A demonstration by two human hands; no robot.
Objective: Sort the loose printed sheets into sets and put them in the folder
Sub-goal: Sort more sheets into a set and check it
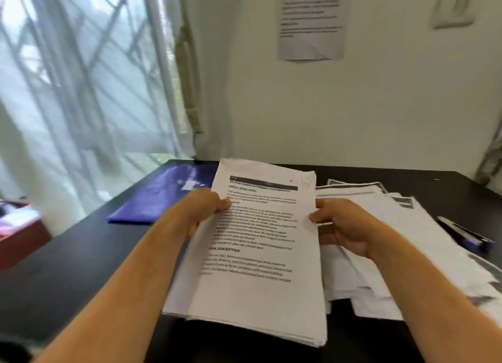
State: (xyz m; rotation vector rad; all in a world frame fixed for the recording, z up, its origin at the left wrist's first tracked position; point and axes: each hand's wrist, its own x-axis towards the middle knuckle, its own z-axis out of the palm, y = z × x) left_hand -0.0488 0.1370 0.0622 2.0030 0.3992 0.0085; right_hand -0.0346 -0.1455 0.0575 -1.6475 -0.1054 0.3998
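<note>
Both hands, the left hand [202,210] and the right hand [343,227], pinch the paper stack [260,254] by its sides near the middle of the desk [68,275], so tap its edges even before sliding it toward the blue folder [160,197].

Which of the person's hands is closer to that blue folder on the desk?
Left. The left hand grips the paper stack's edge right beside the folder; the right hand grips the stack's far side.

Both hands hold a thick stack of printed sheets [260,254] above the dark desk [68,267]: the left hand [201,213] grips its left edge, the right hand [345,227] its right edge. A blue folder [160,197] lies beyond-left; loose sheets [402,227] spread right, beside what seems a pen [461,233].
</note>
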